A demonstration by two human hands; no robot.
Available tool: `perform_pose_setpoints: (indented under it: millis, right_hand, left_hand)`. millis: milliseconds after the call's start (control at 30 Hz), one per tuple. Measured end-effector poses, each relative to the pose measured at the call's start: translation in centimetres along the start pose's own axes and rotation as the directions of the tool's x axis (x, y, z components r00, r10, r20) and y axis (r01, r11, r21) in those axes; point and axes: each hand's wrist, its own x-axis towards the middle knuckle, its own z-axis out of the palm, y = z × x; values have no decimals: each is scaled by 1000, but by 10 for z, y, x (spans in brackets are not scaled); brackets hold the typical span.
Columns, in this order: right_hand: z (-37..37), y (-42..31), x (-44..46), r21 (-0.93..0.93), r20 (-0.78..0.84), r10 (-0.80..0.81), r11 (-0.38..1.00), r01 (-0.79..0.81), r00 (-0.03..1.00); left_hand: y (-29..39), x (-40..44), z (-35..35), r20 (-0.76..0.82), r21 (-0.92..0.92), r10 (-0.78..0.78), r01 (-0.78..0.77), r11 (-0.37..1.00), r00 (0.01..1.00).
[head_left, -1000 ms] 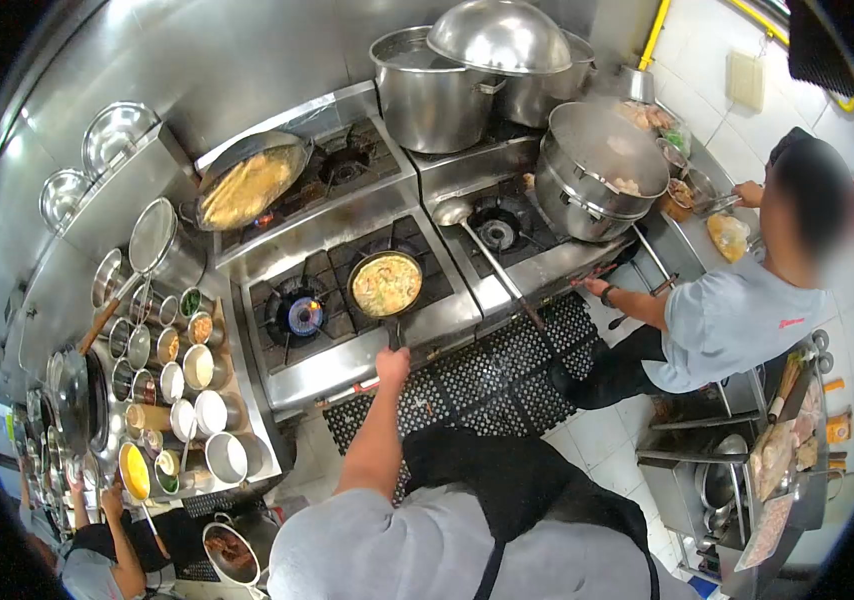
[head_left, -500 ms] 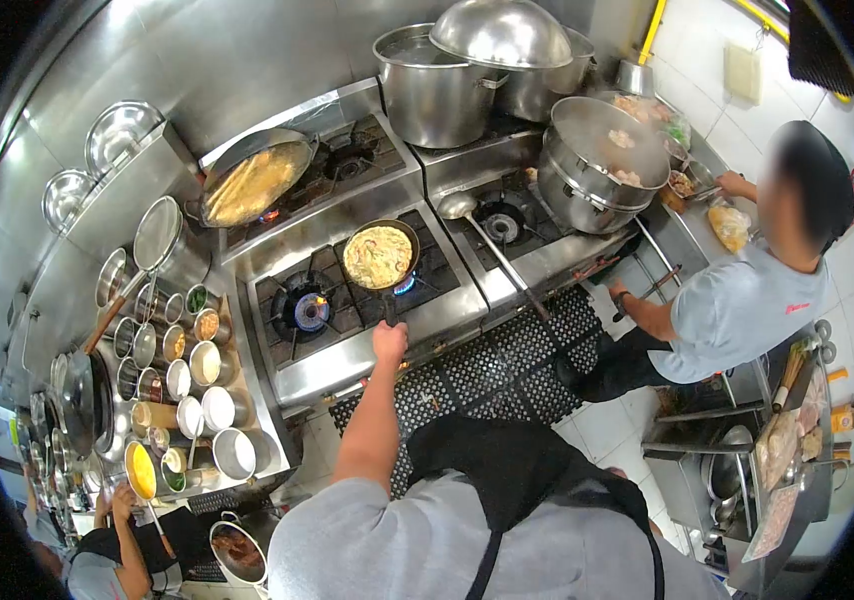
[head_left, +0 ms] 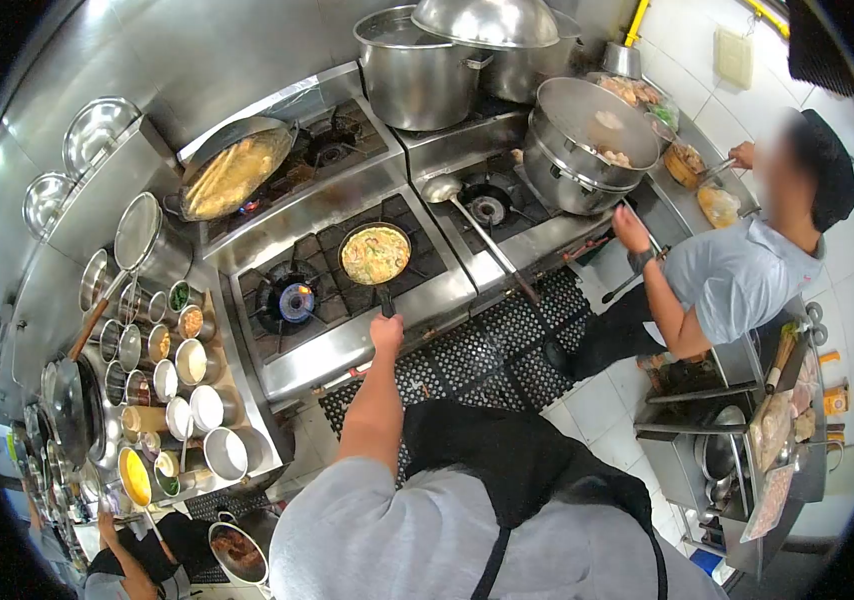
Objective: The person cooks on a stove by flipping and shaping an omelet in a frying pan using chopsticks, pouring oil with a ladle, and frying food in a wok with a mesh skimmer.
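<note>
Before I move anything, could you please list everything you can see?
Range: one run, silver, centre
Frying pan: one, black, front burners
Cooking mixture: one portion, yellow, in the pan
Wok: one, dark, rear left
Stockpots: two, silver, rear centre
Domed lid: one, silver, above the stockpots
Steamer pot: one, silver, right
Ladle: one, silver, right burners
Containers: over a dozen, mostly silver, left counter
Floor matting: count unclear, black, below the range
Co-workers: at least two, grey shirts, right and lower left
Left hand: one, bare, grip closed on the pan handle
</note>
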Motion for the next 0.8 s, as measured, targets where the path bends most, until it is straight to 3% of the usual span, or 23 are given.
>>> perform_pose_setpoints:
  millis: [67, 100, 167, 233, 267, 300, 333, 367, 433, 533, 567, 667, 767, 800]
  right_hand:
    - [-3, 6, 1, -140, -21, -71, 988, 68, 997]
    - [-30, -16, -3, 102, 63, 139, 984, -145, 988]
    - [-93, -67, -14, 510, 220, 537, 649, -565, 814]
    - [-60, -44, -10, 205, -38, 106, 974, -96, 994]
    - [-39, -30, -8, -16, -162, -121, 993, 120, 979]
    - [-70, -54, -11, 322, -15, 92, 943, -82, 996]
    - [-99, -76, -14, 652, 145, 314, 683, -329, 938]
    - [-126, -98, -17, 798, 284, 498, 351, -490, 819]
    - [-144, -118, -18, 757, 296, 533, 376, -535, 793]
    - [-147, -130, -13, 681, 312, 576, 420, -600, 756]
    - [-136, -128, -11, 652, 318, 589, 433, -623, 743]
    - [-19, -54, 2, 765, 319, 455, 394, -509, 831]
    - [-72, -75, -3, 642, 347, 517, 477, -600, 782]
    - [-100, -87, -6, 732, 373, 516, 347, -586, 771]
  left_hand:
    - [-5, 6, 10, 19, -51, 0, 1, 999, 1000]
    - [-7, 8, 15, 63, -126, -3, 11, 992, 998]
    - [-10, 9, 17, 167, -202, -2, 36, 979, 986]
    - [-1, 8, 13, 283, -209, 5, 56, 976, 959]
    - [4, 9, 12, 342, -193, -37, 108, 975, 939]
    - [7, 10, 9, 398, -171, -80, 160, 972, 914]
    - [6, 10, 5, 452, -146, -124, 211, 967, 884]
    - [6, 7, 4, 404, -126, -132, 197, 972, 905]
    - [9, -1, 4, 304, -86, -137, 170, 982, 943]
    - [-13, -4, 15, 136, 101, 80, -94, 990, 987]
    - [-15, -1, 16, 164, 79, 40, -53, 995, 986]
    - [-1, -3, 17, 213, 35, -32, 25, 999, 976]
    - [12, -10, 15, 162, -33, -16, 21, 999, 987]
    - [8, -7, 16, 146, -86, -25, 38, 996, 989]
